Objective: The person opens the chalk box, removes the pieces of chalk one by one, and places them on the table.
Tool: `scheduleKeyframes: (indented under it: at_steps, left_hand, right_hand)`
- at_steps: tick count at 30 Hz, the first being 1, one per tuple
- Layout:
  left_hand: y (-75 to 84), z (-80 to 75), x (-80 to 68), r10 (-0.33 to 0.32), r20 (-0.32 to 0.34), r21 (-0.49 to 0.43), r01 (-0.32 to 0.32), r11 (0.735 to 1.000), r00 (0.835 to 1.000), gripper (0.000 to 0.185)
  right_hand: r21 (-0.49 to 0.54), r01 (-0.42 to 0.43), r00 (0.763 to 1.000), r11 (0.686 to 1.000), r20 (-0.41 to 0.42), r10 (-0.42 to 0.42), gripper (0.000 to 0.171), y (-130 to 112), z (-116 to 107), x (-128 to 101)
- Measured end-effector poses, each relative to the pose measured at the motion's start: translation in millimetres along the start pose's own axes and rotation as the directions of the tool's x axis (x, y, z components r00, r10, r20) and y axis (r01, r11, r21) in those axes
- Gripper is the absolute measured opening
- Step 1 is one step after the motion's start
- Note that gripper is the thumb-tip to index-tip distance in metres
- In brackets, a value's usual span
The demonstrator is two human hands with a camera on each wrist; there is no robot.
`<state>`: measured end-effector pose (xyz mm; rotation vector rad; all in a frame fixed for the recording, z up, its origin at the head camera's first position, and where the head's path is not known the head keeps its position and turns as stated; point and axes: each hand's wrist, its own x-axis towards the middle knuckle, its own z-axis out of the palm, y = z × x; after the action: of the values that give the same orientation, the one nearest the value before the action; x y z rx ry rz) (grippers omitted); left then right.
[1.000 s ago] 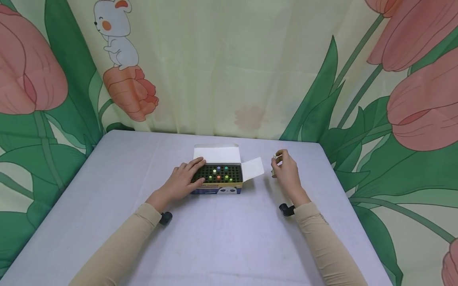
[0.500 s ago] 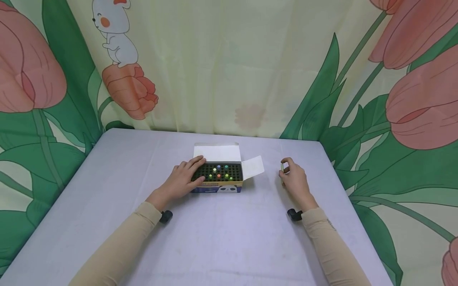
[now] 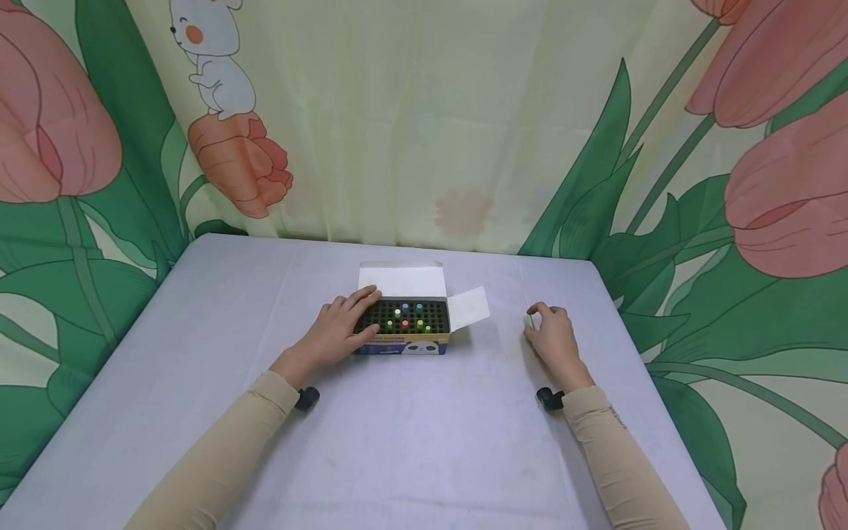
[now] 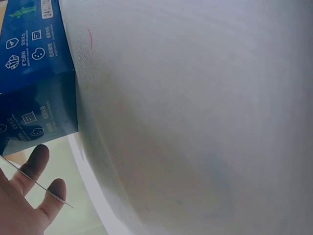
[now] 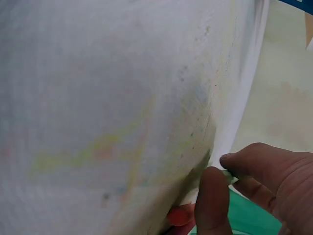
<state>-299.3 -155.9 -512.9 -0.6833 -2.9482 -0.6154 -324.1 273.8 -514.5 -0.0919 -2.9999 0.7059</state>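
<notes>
L hand (image 3: 334,331), fingers spread, rests on left end of open box (image 3: 391,349) on table (image 3: 424,449), prob. to steady it. R hand (image 3: 556,341) pinches slim pale stick (image 3: 531,322) right of box, prob. fingertip grip for ctrl.

Blue-and-yellow cardboard box (image 3: 424,348), upright, white lid (image 3: 402,282) and side flap (image 3: 467,309) folded open; black holed insert (image 3: 438,317) holds several coloured sticks (image 3: 405,324). Slim pale-green stick (image 3: 531,322), tilted, pinched in right hand (image 3: 553,343), right of box.

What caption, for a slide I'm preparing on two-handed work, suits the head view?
Left hand rests on an open box holding coloured pieces while the right hand pinches a slim stick.
</notes>
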Motion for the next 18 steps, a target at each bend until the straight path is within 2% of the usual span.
scheduleKeyframes:
  at_steps: [6,18]
  left_hand:
    - [-0.1,1.2,0.7,0.001,-0.004,-0.005,-0.001,1.0,1.0,0.071]
    - [2.1,-0.6,-0.8,-0.004,-0.008,-0.002,0.004,1.0,1.0,0.071]
  right_hand:
    - [-0.033,-0.026,0.996,0.999,0.083,0.029,0.036,5.8,-1.5,1.9]
    - [-0.079,-0.019,0.993,0.997,0.112,0.028,0.029,5.4,-4.0,-0.9]
